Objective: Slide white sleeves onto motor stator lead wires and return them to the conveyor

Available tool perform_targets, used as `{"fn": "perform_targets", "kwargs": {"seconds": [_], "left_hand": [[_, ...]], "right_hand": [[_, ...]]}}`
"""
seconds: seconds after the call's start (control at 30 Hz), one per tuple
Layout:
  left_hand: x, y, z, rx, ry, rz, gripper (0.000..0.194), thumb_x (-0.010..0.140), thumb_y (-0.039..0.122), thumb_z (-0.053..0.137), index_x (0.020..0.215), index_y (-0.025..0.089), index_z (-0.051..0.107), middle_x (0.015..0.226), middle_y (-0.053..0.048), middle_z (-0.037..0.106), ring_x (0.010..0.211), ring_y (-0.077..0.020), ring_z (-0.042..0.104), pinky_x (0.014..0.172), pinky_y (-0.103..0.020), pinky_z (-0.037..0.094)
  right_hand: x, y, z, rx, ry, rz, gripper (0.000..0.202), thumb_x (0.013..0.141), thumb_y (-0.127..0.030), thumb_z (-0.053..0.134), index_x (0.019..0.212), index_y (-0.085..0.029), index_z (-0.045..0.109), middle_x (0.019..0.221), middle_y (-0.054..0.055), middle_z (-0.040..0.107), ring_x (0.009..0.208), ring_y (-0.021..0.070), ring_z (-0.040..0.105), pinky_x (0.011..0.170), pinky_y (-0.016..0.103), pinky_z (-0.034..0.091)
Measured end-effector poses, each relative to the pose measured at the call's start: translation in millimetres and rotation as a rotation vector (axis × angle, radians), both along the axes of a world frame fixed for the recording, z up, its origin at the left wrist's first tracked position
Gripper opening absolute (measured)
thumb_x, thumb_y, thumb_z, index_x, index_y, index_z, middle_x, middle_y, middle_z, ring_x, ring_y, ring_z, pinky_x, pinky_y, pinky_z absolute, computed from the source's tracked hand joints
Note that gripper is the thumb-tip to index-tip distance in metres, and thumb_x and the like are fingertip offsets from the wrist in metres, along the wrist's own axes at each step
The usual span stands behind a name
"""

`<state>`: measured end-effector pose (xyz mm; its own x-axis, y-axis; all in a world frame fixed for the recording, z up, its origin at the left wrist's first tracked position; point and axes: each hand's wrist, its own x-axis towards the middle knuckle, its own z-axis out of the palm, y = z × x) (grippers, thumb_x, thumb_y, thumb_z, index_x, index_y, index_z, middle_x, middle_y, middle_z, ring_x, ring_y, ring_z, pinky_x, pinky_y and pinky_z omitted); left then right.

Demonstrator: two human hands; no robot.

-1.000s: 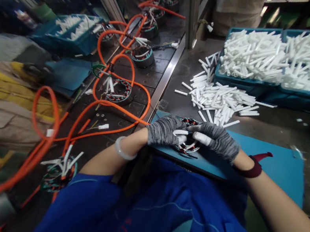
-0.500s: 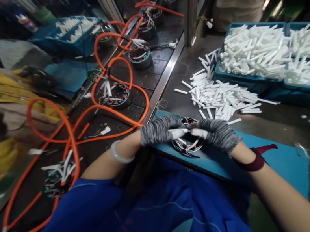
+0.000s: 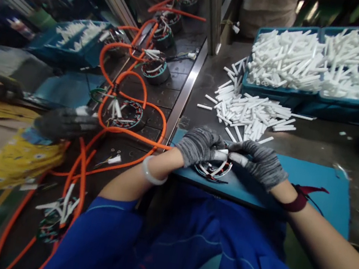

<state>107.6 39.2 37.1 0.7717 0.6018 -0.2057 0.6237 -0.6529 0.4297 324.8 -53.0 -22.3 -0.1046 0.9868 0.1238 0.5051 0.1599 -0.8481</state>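
A motor stator (image 3: pixel 211 172), a ring with wires and white sleeves, lies on the blue mat (image 3: pixel 316 186) in front of me. Above it my left hand (image 3: pixel 199 148), in a grey glove with pale fingertips, is closed in a pinch on a short white sleeve (image 3: pixel 222 151). My right hand (image 3: pixel 258 163), gloved alike, meets it from the right with its fingers pressed together. What lies between the right fingertips is too small to make out. Both hands cover the stator's far side.
Loose white sleeves (image 3: pixel 255 115) are heaped beyond the mat, before blue bins (image 3: pixel 278 94) full of them. Left of a metal rail (image 3: pixel 188 85), more stators (image 3: pixel 127 115) with orange tubes (image 3: pixel 164 122) stand on the line. A co-worker's dark-gloved hand (image 3: pixel 66 124) reaches in there.
My hands stay at the stator, with the left shifted slightly right and the sleeve tilted differently. The co-worker's gloved hand has come in toward the line at the left. The view has shifted slightly.
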Motion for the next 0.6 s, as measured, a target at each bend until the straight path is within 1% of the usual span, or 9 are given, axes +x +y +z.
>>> {"fn": "perform_targets", "kwargs": {"seconds": [0.03,0.1,0.17,0.23,0.3,0.37,0.47,0.53,0.6], "left_hand": [[-8,1,1.0,0.071,-0.02,0.014,0.05,0.087,0.058,0.069,0.112,0.016,0.076,0.101,-0.01,0.077,0.096,-0.0257,0.069,0.091,-0.038,0.051],[-35,4,2.4,0.136,-0.065,0.027,0.069,0.082,0.064,0.071,0.13,0.015,0.068,0.121,-0.014,0.073,0.112,-0.03,0.067,0.102,-0.044,0.048],[-69,10,2.2,0.027,-0.056,0.016,0.074,0.082,0.065,0.07,0.137,0.015,0.062,0.128,-0.013,0.07,0.116,-0.0279,0.067,0.103,-0.04,0.05],[-100,13,1.4,-0.142,0.066,0.021,0.059,0.088,0.065,0.061,0.124,0.018,0.07,0.11,-0.008,0.076,0.099,-0.0234,0.072,0.09,-0.034,0.055],[-119,8,1.5,-0.218,0.117,0.052,0.05,0.095,0.063,0.052,0.11,0.02,0.075,0.094,-0.005,0.077,0.087,-0.0206,0.073,0.081,-0.03,0.056],[-124,-4,2.6,-0.175,0.034,0.125,0.047,0.099,0.057,0.047,0.106,0.02,0.075,0.094,-0.005,0.077,0.088,-0.0198,0.073,0.083,-0.03,0.055],[-116,-32,0.7,-0.088,-0.127,0.275,0.04,0.102,0.049,0.046,0.107,0.02,0.074,0.096,-0.006,0.076,0.09,-0.0193,0.072,0.086,-0.031,0.056],[-108,-47,-5.8,-0.111,-0.19,0.301,0.033,0.1,0.044,0.05,0.106,0.021,0.072,0.095,-0.005,0.074,0.09,-0.0188,0.071,0.088,-0.032,0.057],[-103,-54,-14.9,-0.148,-0.256,0.269,0.024,0.097,0.039,0.057,0.104,0.021,0.072,0.108,-0.007,0.072,0.103,-0.0204,0.069,0.099,-0.036,0.056]], "right_hand": [[-1,-7,1.7,-0.017,-0.017,-0.003,0.032,0.091,-0.05,0.065,0.105,-0.022,0.076,0.094,0.006,0.077,0.085,0.0234,0.072,0.079,0.038,0.057],[-7,-24,3.8,-0.037,-0.045,0.081,0.036,0.091,-0.055,0.066,0.105,-0.023,0.075,0.093,0.006,0.076,0.084,0.0224,0.071,0.077,0.036,0.057],[-17,-38,1.7,-0.002,-0.102,0.215,0.041,0.09,-0.059,0.065,0.108,-0.023,0.073,0.097,0.007,0.075,0.087,0.023,0.07,0.078,0.037,0.057],[-28,-43,-4.9,0.067,-0.194,0.279,0.041,0.094,-0.058,0.061,0.112,-0.023,0.073,0.101,0.009,0.074,0.092,0.0244,0.069,0.082,0.039,0.056],[-34,-38,-12.8,0.1,-0.283,0.258,0.039,0.099,-0.053,0.054,0.111,-0.022,0.073,0.103,0.011,0.073,0.094,0.0251,0.067,0.084,0.04,0.054],[-32,-25,-17.8,0.089,-0.336,0.231,0.041,0.101,-0.052,0.05,0.108,-0.019,0.073,0.103,0.013,0.072,0.093,0.0258,0.067,0.085,0.041,0.053],[-18,-7,-15.1,0.093,-0.399,0.177,0.042,0.1,-0.051,0.052,0.109,-0.016,0.073,0.104,0.015,0.071,0.094,0.0278,0.066,0.086,0.043,0.053],[-12,-3,-7.8,0.156,-0.42,0.123,0.04,0.098,-0.047,0.056,0.118,-0.017,0.071,0.107,0.015,0.071,0.097,0.0282,0.065,0.088,0.043,0.053],[-11,-4,1.2,0.233,-0.447,0.089,0.039,0.099,-0.041,0.056,0.128,-0.017,0.068,0.109,0.014,0.071,0.098,0.0276,0.064,0.088,0.042,0.052]]}}
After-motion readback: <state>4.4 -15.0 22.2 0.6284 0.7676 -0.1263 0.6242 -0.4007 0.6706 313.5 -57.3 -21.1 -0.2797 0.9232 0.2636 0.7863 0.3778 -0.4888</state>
